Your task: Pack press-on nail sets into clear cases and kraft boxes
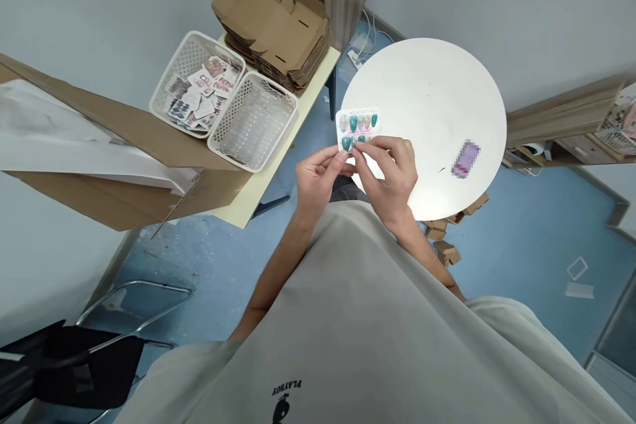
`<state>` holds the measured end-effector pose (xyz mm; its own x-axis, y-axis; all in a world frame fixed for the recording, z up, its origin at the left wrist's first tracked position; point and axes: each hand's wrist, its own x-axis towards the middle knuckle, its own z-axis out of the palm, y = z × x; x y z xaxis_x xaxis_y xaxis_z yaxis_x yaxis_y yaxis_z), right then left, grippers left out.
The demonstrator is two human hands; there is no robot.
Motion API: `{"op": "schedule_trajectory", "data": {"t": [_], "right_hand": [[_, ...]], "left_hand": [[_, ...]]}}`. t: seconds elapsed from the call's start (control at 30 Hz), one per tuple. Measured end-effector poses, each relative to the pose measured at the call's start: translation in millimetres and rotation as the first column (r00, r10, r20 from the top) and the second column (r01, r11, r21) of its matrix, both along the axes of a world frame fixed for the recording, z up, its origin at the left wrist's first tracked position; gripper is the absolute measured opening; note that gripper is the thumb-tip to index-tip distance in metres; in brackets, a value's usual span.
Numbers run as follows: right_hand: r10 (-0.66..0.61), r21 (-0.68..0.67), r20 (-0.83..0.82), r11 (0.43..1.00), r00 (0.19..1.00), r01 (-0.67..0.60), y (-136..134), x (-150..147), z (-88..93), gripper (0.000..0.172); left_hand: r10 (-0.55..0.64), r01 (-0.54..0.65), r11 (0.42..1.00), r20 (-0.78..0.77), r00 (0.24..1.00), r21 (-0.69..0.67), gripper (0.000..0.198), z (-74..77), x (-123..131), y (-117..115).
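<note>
A white card of press-on nails (358, 120), with teal and pale glittery tips in two rows, is held up over the near left edge of the round white table (427, 93). My left hand (318, 179) pinches the card's lower left edge between thumb and fingers. With its thumb and fingertips, my right hand (390, 175) grips near the lower row of nails. My fingers cover part of that row. Whether a single nail is between the right fingertips is too small to tell.
On a yellow table (238, 209) to the left stand a white basket of nail cards (166, 89), a basket of clear plastic pieces (293, 106), stacked flat cardboard (283, 26) and a large open carton (218, 182). A blurred purple object (466, 159) lies on the round table. A black chair (99, 371) is lower left.
</note>
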<state>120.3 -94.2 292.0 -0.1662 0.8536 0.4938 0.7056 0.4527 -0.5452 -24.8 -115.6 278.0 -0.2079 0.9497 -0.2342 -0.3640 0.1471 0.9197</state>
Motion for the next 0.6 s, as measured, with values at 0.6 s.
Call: {"op": "schedule_trajectory", "data": {"t": [0.6], "right_hand": [[0.022, -0.219, -0.252, 0.973, 0.967, -0.079, -8, -13, 2.7, 0.039]], "left_hand": [[0.127, -0.054, 0.975, -0.334, 0.934, 0.218, 0.045, 2.6, -8, -13]]}}
